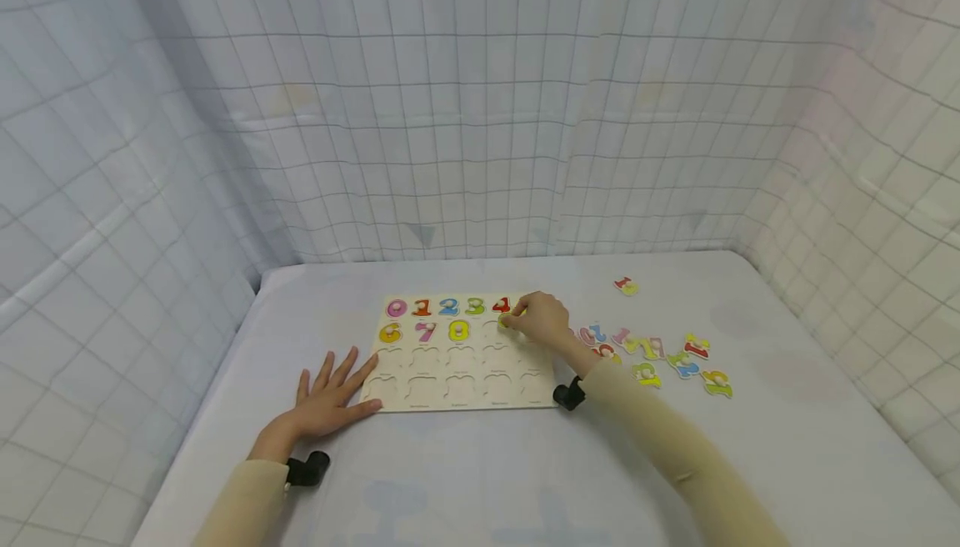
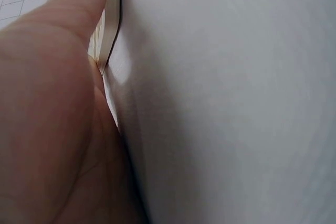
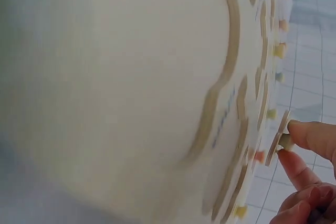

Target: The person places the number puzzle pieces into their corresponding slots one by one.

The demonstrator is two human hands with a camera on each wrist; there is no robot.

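A wooden number puzzle board (image 1: 459, 388) lies on the white table, with pieces 0 to 4 in its top row and three more in its second row. My left hand (image 1: 330, 397) lies flat, fingers spread, against the board's front left corner (image 2: 107, 35). My right hand (image 1: 536, 322) pinches the peg of a yellow number piece (image 1: 506, 323) over the second row, near the red 4 (image 1: 500, 306). In the right wrist view the fingertips (image 3: 307, 148) hold the small peg (image 3: 286, 141) with the piece (image 3: 275, 140) tilted just above the board (image 3: 157, 77).
Several loose coloured number pieces (image 1: 675, 359) lie scattered on the table to the right of the board, one more (image 1: 626, 285) farther back. White gridded cloth walls close in the table on three sides. The board's lower rows hold vacant cut-outs (image 1: 457, 384).
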